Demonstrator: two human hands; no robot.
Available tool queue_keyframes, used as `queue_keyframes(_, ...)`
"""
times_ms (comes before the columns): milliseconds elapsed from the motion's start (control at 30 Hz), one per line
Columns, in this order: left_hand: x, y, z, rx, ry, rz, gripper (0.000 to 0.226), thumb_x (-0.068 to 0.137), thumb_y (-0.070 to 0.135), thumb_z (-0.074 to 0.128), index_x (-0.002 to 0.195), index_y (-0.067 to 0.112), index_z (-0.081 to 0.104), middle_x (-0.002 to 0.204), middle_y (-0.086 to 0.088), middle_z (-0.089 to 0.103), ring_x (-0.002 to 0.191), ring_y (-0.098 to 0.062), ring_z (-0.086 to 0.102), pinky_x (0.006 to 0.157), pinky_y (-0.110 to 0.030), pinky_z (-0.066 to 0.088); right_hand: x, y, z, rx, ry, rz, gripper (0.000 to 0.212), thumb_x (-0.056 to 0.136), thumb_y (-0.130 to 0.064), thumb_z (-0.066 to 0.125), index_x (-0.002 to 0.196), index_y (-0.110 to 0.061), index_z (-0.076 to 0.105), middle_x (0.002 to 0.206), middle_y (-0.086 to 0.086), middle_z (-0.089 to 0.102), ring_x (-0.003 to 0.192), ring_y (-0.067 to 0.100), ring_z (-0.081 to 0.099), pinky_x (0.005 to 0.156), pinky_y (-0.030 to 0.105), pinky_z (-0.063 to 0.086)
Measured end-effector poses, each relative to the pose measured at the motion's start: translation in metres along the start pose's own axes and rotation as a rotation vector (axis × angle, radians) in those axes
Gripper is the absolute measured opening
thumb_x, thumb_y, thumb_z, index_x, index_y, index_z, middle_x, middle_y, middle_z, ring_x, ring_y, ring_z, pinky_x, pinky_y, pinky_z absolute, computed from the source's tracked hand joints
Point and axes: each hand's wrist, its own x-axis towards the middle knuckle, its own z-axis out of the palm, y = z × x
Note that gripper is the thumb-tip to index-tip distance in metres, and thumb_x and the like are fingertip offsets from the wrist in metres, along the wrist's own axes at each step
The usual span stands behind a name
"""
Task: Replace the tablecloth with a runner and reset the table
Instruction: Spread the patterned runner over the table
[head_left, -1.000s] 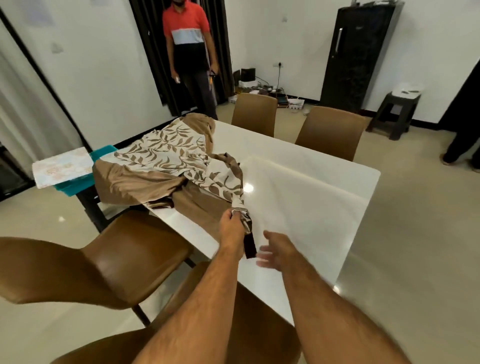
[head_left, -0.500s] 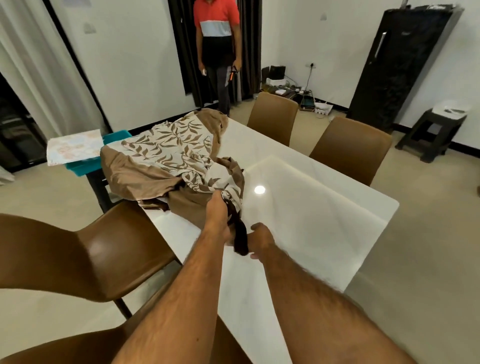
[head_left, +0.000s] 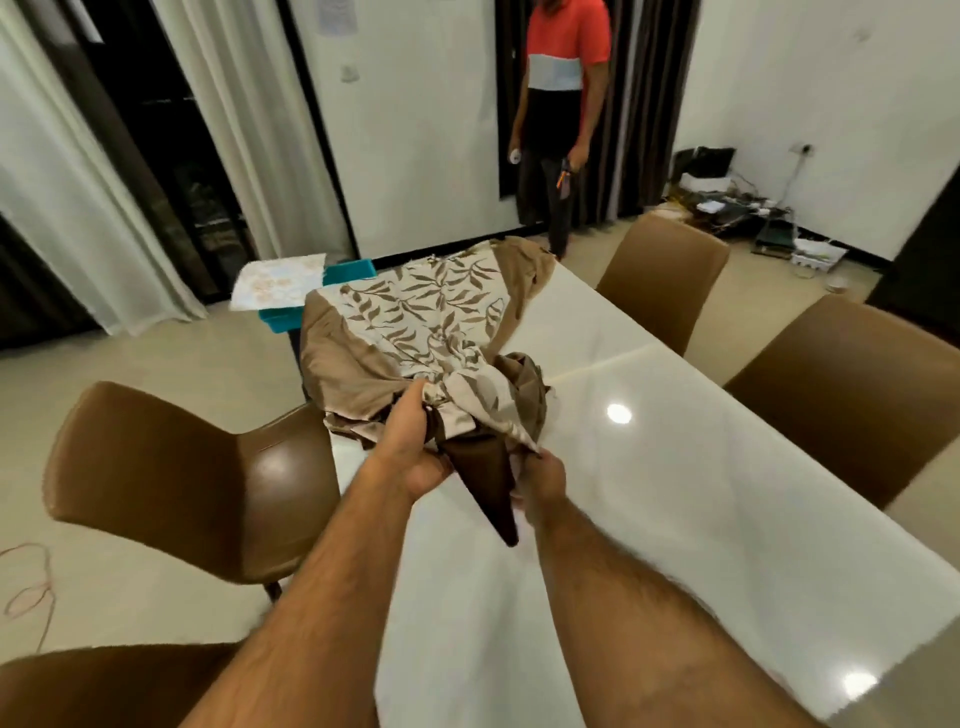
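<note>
- Brown-bordered, leaf-printed fabric tablecloth is already off most of the glossy white rectangular table — it lies bunched in a heap toward the table's 10 o'clock corner, with one edge sagging over the side nearest the tan moulded chair at 9 o'clock.
- Both hands are at work on the gathered end near the table's middle: the left hand is clamped round a twisted bunch of the cloth, and the right hand pinches the cloth's edge just beside it, a dark brown pointed corner hanging down between the two.
- By my reading, the removal step is well on but not finished — the cloth has yet to be lifted clear of the table.
- Left to do, as far as can be judged: take the cloth away, lay the runner, then reset the table. No dishes or settings show on the table.
- A pale floral-patterned folded fabric rests on a teal plastic tray beyond the table's far corner at 10 o'clock; it may be the runner, though I cannot tell.
- A person in a red, grey and black shirt stands at 12 o'clock, well apart from the table.
- No brand, label or writing can be read; papers on the far wall are too small to make out.
</note>
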Motion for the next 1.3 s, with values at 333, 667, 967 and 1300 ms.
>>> queue_keyframes(333,0.021,-0.035,0.049,0.022,0.54,0.222,0.033,0.102,0.032,0.042,0.109,0.011,0.065,0.088,-0.004,0.072,0.075,-0.015,0.066,0.056,-0.026,0.051,0.044,-0.245,-0.086,-0.382,0.171,-0.761,0.036,0.085,-0.017,0.06,0.056,-0.018,0.038,0.056,-0.004,0.037,0.056,0.015,0.036,0.049,0.026,0.027)
queue_keyframes(667,0.006,-0.018,0.093,0.633,0.698,0.382,0.044,0.088,0.04,0.048,0.111,0.005,0.062,0.11,-0.015,0.064,0.106,-0.034,0.06,0.091,-0.039,0.05,-0.003,-0.284,-0.112,-0.799,-0.112,-1.067,0.01,0.085,-0.024,0.059,0.083,-0.016,0.064,0.078,0.001,0.064,0.072,0.014,0.058,0.073,0.029,0.052)
queue_keyframes(967,-0.028,-0.148,0.008,1.499,0.35,-0.458,0.038,0.098,0.052,0.046,0.118,0.021,0.054,0.105,0.008,0.047,0.117,-0.013,0.051,0.084,-0.019,0.035,0.032,-0.075,-0.231,-0.986,-0.385,0.046,0.018,0.089,-0.019,0.066,0.075,-0.013,0.057,0.083,0.01,0.063,0.068,0.021,0.058,0.064,0.03,0.051)
queue_keyframes(1300,0.03,-0.188,-0.022,1.544,0.58,0.014,0.09,0.072,0.07,0.065,0.147,0.04,0.026,0.145,0.012,0.034,0.131,-0.007,0.036,0.111,-0.028,0.029,0.061,0.005,-0.23,-0.927,-0.338,0.09,0.035,0.082,-0.018,0.071,0.107,-0.005,0.05,0.108,0.012,0.059,0.105,0.029,0.062,0.086,0.033,0.05)
